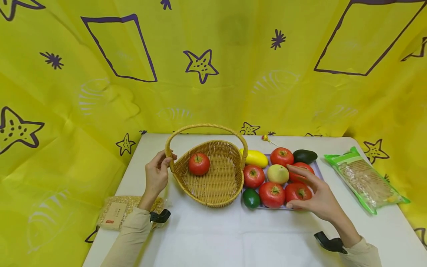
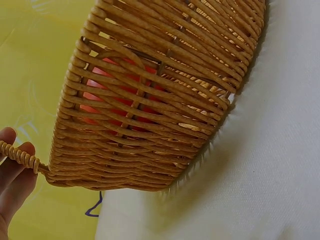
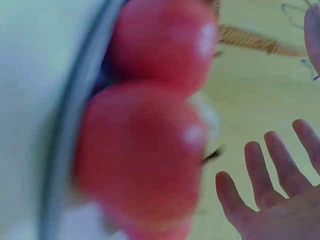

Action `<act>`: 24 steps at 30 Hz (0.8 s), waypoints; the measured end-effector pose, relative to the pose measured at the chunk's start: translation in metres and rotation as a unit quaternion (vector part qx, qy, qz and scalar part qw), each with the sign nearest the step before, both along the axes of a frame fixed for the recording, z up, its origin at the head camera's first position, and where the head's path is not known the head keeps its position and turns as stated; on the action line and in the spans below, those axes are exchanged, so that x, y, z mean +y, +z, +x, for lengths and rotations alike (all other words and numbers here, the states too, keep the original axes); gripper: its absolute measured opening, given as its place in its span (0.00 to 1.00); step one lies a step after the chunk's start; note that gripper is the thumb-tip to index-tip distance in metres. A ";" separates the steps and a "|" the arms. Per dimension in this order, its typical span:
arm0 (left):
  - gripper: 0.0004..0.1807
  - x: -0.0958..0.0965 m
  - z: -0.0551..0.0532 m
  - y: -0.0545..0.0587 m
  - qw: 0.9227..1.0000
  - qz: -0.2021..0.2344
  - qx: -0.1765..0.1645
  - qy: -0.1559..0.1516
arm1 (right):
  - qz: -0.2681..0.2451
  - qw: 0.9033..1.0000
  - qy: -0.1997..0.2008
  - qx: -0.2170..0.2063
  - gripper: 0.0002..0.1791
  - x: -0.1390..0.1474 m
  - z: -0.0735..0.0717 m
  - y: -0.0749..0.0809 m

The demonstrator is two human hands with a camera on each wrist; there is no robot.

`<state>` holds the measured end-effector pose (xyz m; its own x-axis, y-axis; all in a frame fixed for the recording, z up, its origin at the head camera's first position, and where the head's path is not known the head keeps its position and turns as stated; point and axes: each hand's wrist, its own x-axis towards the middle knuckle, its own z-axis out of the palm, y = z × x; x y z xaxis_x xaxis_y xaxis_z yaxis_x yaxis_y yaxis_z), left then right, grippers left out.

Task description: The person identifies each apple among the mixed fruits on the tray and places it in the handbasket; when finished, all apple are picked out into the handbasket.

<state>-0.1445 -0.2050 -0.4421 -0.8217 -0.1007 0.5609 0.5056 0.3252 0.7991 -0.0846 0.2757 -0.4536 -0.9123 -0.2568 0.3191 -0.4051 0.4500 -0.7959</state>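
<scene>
My left hand (image 1: 156, 175) grips the left side of the handle of a wicker basket (image 1: 220, 185); in the left wrist view, fingers (image 2: 22, 187) lie against the wrapped handle. One red apple (image 1: 199, 164) sits in the basket and shows red through the weave. My right hand (image 1: 321, 198) hovers over the right part of a lavender tray (image 1: 319, 170), fingers spread and nothing in them. Close below it are a red apple (image 1: 298, 193) and a pale round fruit (image 1: 278, 174). In the right wrist view the right hand (image 3: 285, 210) is apart from the large apple (image 3: 142, 150).
Also on the tray are more apples, a yellow oblong fruit (image 1: 256, 158), a green avocado-like fruit (image 1: 251, 198) and a darker one (image 1: 305, 156). A lollipop (image 1: 265, 138) lies behind. Packaged food bags lie left (image 1: 115, 213) and right (image 1: 367, 181). Yellow curtain (image 1: 227, 100) surrounds the table.
</scene>
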 end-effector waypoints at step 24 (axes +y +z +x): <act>0.11 -0.011 -0.013 -0.029 1.000 0.024 -0.011 -0.004 | 0.072 0.991 -0.096 0.051 0.53 0.035 0.015 -0.053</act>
